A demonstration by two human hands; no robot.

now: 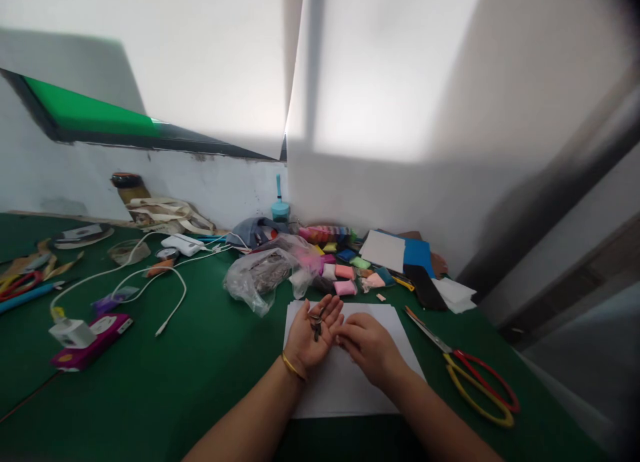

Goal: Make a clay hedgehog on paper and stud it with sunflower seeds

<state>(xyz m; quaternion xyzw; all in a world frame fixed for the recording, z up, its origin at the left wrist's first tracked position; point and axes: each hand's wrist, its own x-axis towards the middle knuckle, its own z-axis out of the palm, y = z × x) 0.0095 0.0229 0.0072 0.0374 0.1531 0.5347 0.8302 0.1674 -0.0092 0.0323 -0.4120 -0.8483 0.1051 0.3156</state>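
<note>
My left hand [306, 345] is turned palm up and slightly cupped, with a gold bangle at its wrist. Several small dark elongated seeds [317, 329] lie in that palm and toward the fingers. Close against its right edge, my right hand [369, 345] has thumb and fingers pinched together; whatever is between the fingertips is too small to make out. Beneath both hands are sheets of white paper [350, 399] on the green table. Beyond the left hand sits a clear plastic bag [257, 275] with dark, seed-like contents.
Scissors [457, 359] with red and yellow handles lie right of the paper. Several coloured clay packets [345, 287] sit behind it, with blue and white sheets [395, 250]. A magenta power strip [93, 342] and white cables [183, 292] are at left.
</note>
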